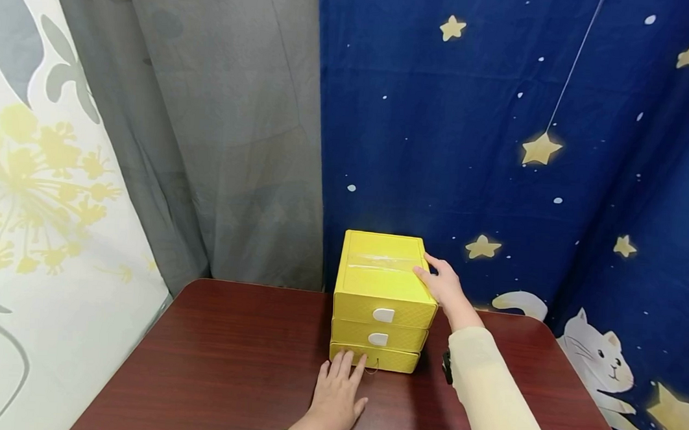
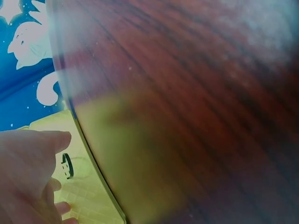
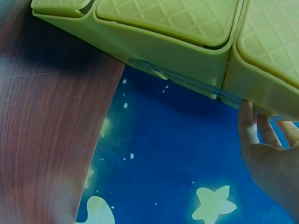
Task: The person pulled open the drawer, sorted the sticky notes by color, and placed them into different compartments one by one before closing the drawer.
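A yellow storage box (image 1: 376, 285) with three stacked drawers stands at the back of the table, clear tape across its top. White tab pulls (image 1: 383, 315) mark the two upper drawers. On the bottom drawer (image 1: 398, 361) is a thin dark loop (image 2: 68, 166). My left hand (image 1: 334, 396) lies with fingers spread, its fingertips at the left part of the bottom drawer's front. My right hand (image 1: 444, 288) rests against the box's upper right edge, thumb by the top and fingertips touching the side; the right wrist view shows these fingers (image 3: 247, 126) fairly straight.
The dark red wooden table (image 1: 226, 352) has rounded back corners. Behind it hang a grey curtain (image 1: 253, 171) and a blue curtain (image 1: 406, 147) with stars and a white cat. A white patterned surface (image 1: 52, 329) stands at the left.
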Demonstrator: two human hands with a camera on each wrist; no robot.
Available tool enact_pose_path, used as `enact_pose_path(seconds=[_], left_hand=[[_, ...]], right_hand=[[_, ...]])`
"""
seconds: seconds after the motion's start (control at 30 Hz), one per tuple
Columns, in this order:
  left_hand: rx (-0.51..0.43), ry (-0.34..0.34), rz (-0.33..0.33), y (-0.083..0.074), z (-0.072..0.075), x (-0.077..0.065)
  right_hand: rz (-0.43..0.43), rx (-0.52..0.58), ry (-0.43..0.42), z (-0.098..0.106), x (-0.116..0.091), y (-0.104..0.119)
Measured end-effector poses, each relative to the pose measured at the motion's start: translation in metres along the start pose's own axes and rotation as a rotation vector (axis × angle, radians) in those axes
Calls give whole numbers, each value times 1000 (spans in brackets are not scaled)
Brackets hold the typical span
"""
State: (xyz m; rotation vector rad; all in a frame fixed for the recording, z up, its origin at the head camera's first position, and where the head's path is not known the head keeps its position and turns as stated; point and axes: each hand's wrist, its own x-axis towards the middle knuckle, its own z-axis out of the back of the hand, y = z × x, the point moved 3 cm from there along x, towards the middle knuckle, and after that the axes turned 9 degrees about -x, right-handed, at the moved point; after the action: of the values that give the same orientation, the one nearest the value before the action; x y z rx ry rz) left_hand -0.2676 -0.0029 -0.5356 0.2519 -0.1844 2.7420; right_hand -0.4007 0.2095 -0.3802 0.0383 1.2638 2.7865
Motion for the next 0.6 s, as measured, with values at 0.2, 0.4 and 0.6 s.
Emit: enact_pose_path(seconds=[0.2, 0.4, 0.6], left_hand=[[-2, -5, -14, -5, -2, 2], [-10, 0, 3, -12, -2, 6], [16, 15, 19, -18, -1, 9]], right_hand=[[-4, 10, 5, -1, 0, -1], [-6, 7, 15, -1, -1, -2], [-6, 10, 9, 0, -1, -1]])
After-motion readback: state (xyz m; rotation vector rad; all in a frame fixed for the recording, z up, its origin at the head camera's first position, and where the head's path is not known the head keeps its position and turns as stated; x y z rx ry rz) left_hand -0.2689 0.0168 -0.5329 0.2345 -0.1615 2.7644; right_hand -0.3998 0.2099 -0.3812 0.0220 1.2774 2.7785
